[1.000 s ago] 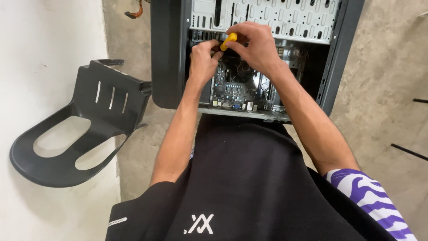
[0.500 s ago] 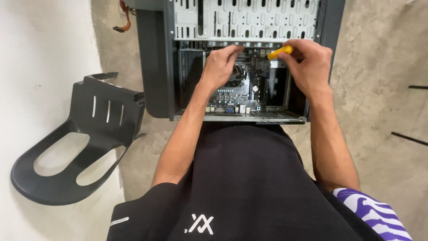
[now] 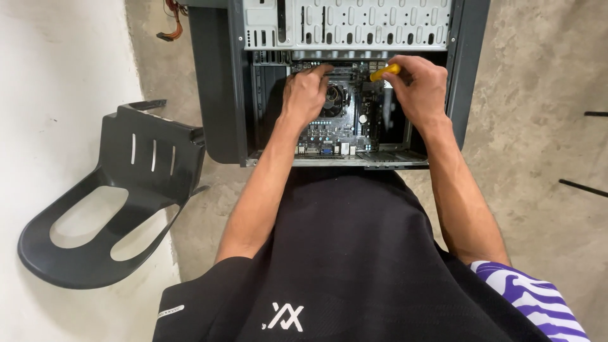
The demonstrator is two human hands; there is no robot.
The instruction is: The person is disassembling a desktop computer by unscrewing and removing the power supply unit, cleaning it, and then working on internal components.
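Note:
An open black computer case [image 3: 218, 95] lies on the floor in front of me, its motherboard [image 3: 342, 130] facing up with a round cooler fan [image 3: 334, 98] near the middle. My left hand [image 3: 305, 95] rests on the board beside the fan, index finger stretched toward the upper edge. My right hand [image 3: 418, 88] is closed around a yellow-handled screwdriver [image 3: 384, 72] at the board's upper right; its tip is hidden. A perforated metal drive cage [image 3: 354, 25] sits above the board.
A black plastic chair seat [image 3: 107, 202] lies tipped on the floor at the left, close to the case. Orange cables [image 3: 172, 25] hang at the case's top left. Thin black rods [image 3: 582, 187] lie on the concrete at right.
My right hand has carried the screwdriver from the board's upper left to its upper right. My left hand shifted slightly right to the fan. The view has drifted left.

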